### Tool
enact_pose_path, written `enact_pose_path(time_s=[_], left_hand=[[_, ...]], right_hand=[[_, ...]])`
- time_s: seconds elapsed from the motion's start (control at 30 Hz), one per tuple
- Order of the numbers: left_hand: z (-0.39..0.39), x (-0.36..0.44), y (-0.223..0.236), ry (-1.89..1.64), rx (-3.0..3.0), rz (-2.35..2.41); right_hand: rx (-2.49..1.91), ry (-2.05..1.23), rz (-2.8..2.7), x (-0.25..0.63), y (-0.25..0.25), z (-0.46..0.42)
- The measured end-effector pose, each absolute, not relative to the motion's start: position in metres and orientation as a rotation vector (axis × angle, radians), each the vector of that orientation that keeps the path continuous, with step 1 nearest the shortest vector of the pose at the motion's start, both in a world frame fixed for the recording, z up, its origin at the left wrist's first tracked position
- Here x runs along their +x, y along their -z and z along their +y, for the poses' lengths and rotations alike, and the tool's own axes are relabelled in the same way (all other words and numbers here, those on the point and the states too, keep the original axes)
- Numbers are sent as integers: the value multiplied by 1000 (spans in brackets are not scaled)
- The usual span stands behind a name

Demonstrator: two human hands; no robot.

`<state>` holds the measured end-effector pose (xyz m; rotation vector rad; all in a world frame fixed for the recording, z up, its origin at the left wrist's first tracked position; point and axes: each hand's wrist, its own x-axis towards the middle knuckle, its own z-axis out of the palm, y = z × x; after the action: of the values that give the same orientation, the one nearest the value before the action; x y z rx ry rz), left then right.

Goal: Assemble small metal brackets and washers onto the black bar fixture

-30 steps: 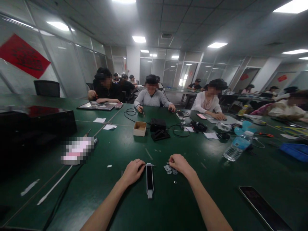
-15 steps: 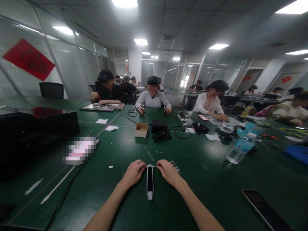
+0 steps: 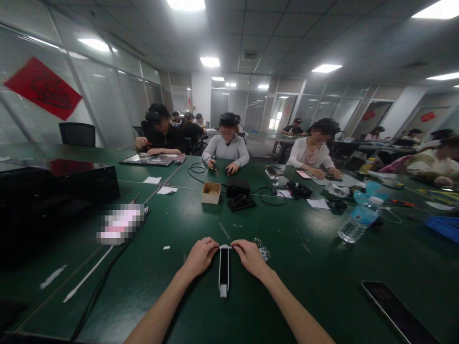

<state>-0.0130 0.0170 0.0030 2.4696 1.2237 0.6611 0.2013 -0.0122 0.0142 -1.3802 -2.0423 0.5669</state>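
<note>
Narrow device (image 3: 224, 272), one: slim, dark-faced, pale-framed, lying on the green bench (image 3: 287, 277) toward its near edge, between the person's two hands; long sides run from near to far, a pale block at the near end. Thin crosspiece (image 3: 225, 247), one: set across the far end of the device. Left hand (image 3: 201, 255): fingers drawn to a pinch on the left tip of the crosspiece. Right hand (image 3: 248, 255): fingers likewise pinched on the right tip. Small metal parts (image 3: 264, 252), one loose cluster: just beyond the right hand and partly hidden by it; number cannot be told. Phone (image 3: 394, 308), one: dark screen up, aslant toward the near right corner. Water bottle (image 3: 359, 220), one: clear, blue-labelled, toward the right edge. Blue tray (image 3: 446, 228), one: farther along toward that edge. Open box (image 3: 211, 198), one: light-walled, between the device and the far edge. Black case (image 3: 238, 185), one: just beside the open box. Pink-and-white item (image 3: 122, 224), one: blurred, toward the left edge. Black panel (image 3: 53, 205), one: large, glossy, at the left. Co-worker in a grey top (image 3: 225, 148), one: seated at the far edge
</note>
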Motion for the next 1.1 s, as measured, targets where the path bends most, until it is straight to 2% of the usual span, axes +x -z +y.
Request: enact_pose_path(time_s=[0.2,1.1], left_hand=[[16,-12,-2,-650,2478,1223],[17,-13,-2,-658,2526,1156]], right_hand=[[-1410,-636,-2016,197,-14,-16],[-1381,-471,-2196,204,-27,-16]])
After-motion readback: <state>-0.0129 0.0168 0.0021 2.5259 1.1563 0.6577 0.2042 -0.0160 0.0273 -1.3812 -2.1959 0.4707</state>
